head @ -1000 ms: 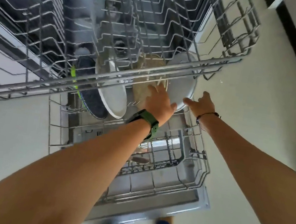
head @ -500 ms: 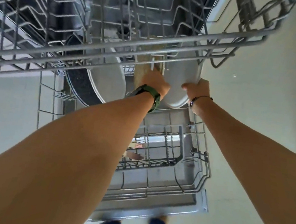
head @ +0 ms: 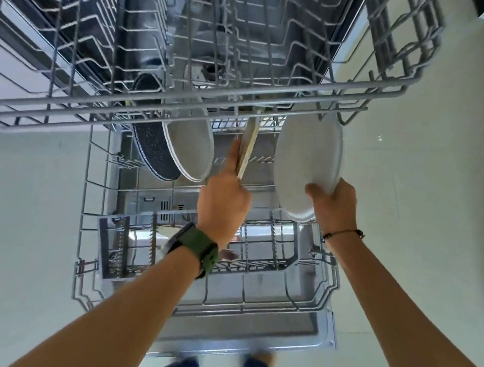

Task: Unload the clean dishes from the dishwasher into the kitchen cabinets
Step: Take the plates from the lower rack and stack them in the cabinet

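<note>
Right hand [head: 334, 208] has the pale plate [head: 306, 164] pinched by its near rim, thumb on the face and fingers wrapped behind, and the plate sits up on edge at the right edge of the lower rack [head: 295, 306], just under the front bar of the upper rack [head: 184, 95]. Left hand [head: 224, 204] is closed round a thin tan plate or board [head: 249, 144] in the middle of the rack, index finger laid up along its side. I'd guess both are stiff and fairly light, but a rim pinch on a glazed plate is slippery if it's damp — and it'll chip if it knocks that upper rack wire on the way out. Better to slide the fingers further under the back. Another pale plate [head: 190, 142] and a dark speckled pan [head: 151, 146] stand toward the rack's left edge — same deal there, grab low on the rim.
</note>
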A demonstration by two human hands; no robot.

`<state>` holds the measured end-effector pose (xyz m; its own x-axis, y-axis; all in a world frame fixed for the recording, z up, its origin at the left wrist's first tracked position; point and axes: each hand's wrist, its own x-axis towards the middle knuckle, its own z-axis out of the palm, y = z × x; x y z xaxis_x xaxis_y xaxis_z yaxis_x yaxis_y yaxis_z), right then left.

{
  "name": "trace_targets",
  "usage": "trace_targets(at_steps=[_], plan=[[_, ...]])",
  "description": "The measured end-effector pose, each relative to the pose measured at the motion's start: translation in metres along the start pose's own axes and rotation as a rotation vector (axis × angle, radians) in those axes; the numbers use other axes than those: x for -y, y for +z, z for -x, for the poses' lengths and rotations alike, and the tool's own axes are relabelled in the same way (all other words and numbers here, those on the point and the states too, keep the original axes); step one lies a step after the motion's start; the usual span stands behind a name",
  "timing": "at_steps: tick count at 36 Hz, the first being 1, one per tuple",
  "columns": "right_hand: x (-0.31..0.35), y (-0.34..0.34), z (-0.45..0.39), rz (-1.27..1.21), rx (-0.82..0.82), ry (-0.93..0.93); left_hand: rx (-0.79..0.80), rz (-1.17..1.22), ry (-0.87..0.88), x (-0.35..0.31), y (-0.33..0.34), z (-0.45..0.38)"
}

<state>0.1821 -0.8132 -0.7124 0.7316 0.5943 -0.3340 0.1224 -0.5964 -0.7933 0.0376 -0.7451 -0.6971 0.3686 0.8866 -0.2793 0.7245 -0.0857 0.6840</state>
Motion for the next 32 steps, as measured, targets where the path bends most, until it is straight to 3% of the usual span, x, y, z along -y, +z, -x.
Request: trace_targets(at_steps=[9, 12, 16, 20, 24, 28, 32], plan=[[-0.001, 0.004, 0.081, -0.095, 0.076, -0.072, 0.049, 0.259, -0.256, 0.019, -0.028, 0.064], [-0.001, 0.003, 0.105, -0.037, 0.056, -0.247, 0.077, 0.464, -0.379, 0.027, -0.039, 0.083], [-0.005, 0.004, 0.127, 0.071, 0.120, -0.521, 0.086, 1.003, -0.592, 0.038, -0.059, 0.099], [-0.014, 0.010, 0.142, 0.204, 0.167, -0.811, 0.060, 1.322, -0.762, 0.055, -0.071, 0.111], [-0.011, 0.017, 0.156, 0.587, 0.183, -1.103, 0.100, 1.362, -0.702, 0.072, -0.076, 0.122], [-0.008, 0.026, 0.164, 0.704, 0.153, -1.254, 0.093, 1.406, -0.652, 0.080, -0.082, 0.126], [-0.014, 0.026, 0.164, 0.830, 0.247, -1.334, 0.066, 1.416, -0.641, 0.092, -0.089, 0.125]])
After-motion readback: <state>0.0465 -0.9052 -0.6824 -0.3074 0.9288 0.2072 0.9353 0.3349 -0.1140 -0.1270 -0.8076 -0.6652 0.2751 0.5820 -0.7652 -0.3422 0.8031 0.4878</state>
